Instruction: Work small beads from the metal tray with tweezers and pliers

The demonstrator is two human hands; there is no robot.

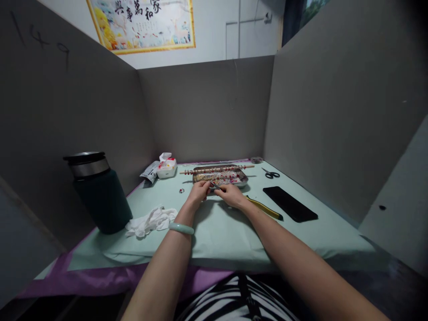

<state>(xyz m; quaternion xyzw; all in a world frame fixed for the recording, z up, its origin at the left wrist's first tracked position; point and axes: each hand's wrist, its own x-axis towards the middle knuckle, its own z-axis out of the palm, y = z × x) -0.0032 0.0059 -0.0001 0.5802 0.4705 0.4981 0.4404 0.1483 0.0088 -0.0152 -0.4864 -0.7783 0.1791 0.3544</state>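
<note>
Both my hands are close together over the table, just in front of a metal tray (245,183) of small, mostly red and gold beads. With fingers pinched, my left hand (199,191) holds something too small to make out; a jade-green bangle (181,228) is on that wrist. My right hand (231,195) is closed round a slim grey metal tool (216,186), its tip pointing at the left fingertips. Yellow-and-black handles (265,208) show beside the right wrist; I cannot tell whether they belong to this tool. Across the tray lies a beaded rod (217,170).
A small beaded ring (181,191) lies left of the tray. Black scissors (271,174) and a black phone (289,203) are at right. At left are a dark green bottle (102,200), white cloth (152,221) and a tissue pack (166,167). Grey partitions (207,111) surround the table.
</note>
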